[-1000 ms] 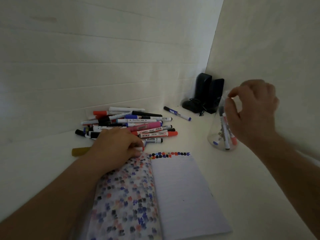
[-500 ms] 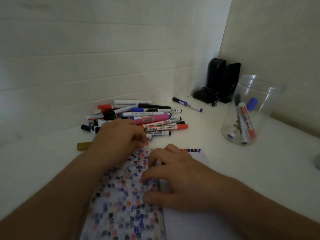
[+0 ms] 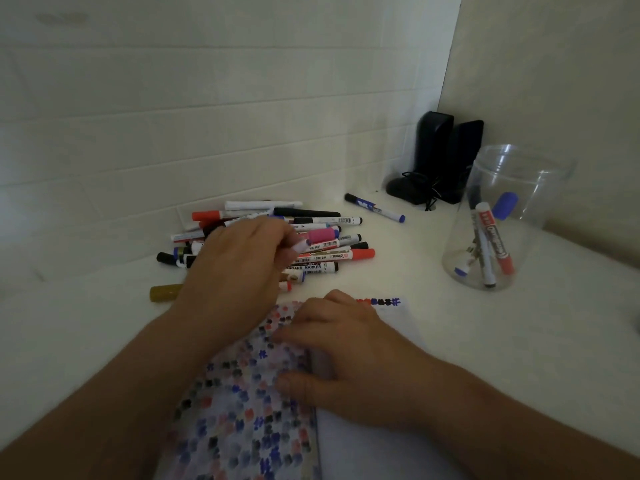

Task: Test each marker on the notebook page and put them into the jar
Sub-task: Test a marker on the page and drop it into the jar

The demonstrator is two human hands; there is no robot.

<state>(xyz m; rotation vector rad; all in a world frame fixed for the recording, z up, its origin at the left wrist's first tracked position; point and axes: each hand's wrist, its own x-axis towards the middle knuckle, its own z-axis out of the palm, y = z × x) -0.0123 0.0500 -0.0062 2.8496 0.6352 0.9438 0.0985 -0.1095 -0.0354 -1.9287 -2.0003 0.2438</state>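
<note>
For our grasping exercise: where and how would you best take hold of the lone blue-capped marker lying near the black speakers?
Pinch the blue-capped marker at mid-barrel, coming from above. It lies flat on the table, apart from the pile, so both long sides are free for fingers.

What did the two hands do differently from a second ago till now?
The right hand left the jar and came down onto the open notebook, resting on it. The left hand rose from the marker pile gripping a marker with a purple tip. The pile, the jar with its markers and the lone blue marker stayed put.
</note>
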